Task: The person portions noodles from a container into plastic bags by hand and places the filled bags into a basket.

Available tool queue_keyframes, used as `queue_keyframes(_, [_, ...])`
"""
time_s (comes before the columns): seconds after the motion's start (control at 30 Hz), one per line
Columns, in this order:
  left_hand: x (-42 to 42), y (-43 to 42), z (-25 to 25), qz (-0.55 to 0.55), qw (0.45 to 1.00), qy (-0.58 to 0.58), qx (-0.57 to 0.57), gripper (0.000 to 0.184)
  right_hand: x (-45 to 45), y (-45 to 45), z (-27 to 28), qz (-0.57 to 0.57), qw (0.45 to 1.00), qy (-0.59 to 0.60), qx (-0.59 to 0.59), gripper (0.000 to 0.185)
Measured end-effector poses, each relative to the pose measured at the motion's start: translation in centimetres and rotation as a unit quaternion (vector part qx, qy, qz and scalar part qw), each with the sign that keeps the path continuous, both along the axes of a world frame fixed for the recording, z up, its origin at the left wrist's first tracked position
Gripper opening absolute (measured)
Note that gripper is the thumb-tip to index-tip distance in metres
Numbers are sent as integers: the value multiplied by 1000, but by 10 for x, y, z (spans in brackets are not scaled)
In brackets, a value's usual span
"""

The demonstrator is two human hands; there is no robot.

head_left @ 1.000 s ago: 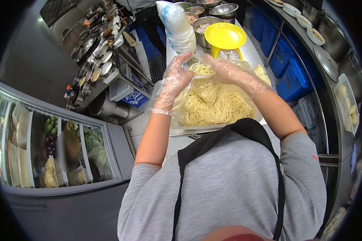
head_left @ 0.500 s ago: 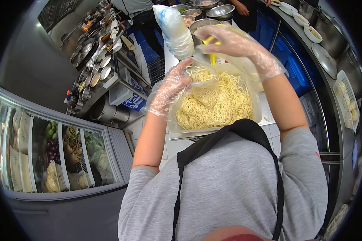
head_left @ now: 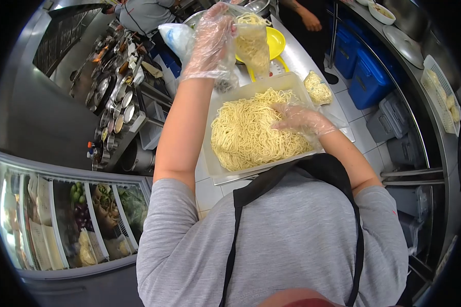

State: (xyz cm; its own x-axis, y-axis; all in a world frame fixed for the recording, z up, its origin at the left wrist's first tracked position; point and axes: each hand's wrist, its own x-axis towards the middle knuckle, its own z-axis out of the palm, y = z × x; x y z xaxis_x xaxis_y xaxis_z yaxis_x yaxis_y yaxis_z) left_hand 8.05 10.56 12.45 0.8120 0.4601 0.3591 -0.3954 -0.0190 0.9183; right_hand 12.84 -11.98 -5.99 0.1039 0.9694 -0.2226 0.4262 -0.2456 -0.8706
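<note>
My left hand (head_left: pixel 215 41), in a clear plastic glove, is raised and closed on the top of a clear plastic bag of noodles (head_left: pixel 253 48). The bag hangs in front of a yellow scale (head_left: pixel 276 43) with a round pan and a white dial; I cannot tell if they touch. Below it stands a translucent tub (head_left: pixel 299 87) of loose yellow noodles (head_left: pixel 253 125). My gloved right hand (head_left: pixel 307 121) reaches over the tub's right side, fingers stretched out and touching the noodles, some fingertips hidden. Behind my left hand leans a white-and-blue plastic bag (head_left: pixel 176 38).
Another filled noodle bag (head_left: pixel 317 89) lies right of the tub on the steel table (head_left: pixel 297 61). A person's hand (head_left: pixel 311 21) shows beyond the table. To the left are a glass-topped fridge (head_left: pixel 71 220) and a rack of pans; blue bins (head_left: pixel 366 77) stand at right.
My left hand has lifted the noodle bag from above the tub up and forward towards the scale. My right hand has come down from above the scale into the noodles.
</note>
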Motion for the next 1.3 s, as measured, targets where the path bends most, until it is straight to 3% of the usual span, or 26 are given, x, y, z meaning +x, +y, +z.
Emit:
queue_keyframes(0.07, [15, 3, -18, 12, 999, -20, 35, 51, -3, 1, 3, -15, 1000, 1, -12, 81])
queue_keyframes(0.13, [24, -4, -35, 73, 992, 32, 97, 54, -3, 2, 7, -8, 998, -55, -32, 79])
queue_keyframes(0.27, [29, 2, -48, 112, 972, 85, 186, 55, 0, 5, -7, -24, 1000, -13, -13, 78])
queue_keyframes(0.7, [28, 10, -51, 123, 979, 86, 141, 52, 13, 21, -58, 7, 997, 35, 67, 86])
queue_keyframes(0.87, [21, -4, -41, 109, 973, 139, 150, 52, 5, 8, -23, -12, 999, 8, 40, 88])
queue_keyframes(0.97, [24, -2, -45, 110, 964, 164, 176, 50, 3, 6, -6, 9, 997, -79, -9, 80])
queue_keyframes(1.07, [23, -2, -42, 103, 969, 135, 181, 49, 4, 6, -18, -19, 996, -88, 20, 79])
queue_keyframes(1.13, [14, -13, -29, 58, 992, 52, 99, 52, 5, 7, -14, -29, 944, -282, 168, 67])
queue_keyframes(1.27, [-19, -30, -1, 31, 984, 103, 142, 58, -8, 6, 94, -186, 867, -263, 380, 31])
queue_keyframes(1.3, [-33, -44, 4, 2, 985, 116, 127, 61, -7, 9, 107, -190, 864, -272, 379, 31])
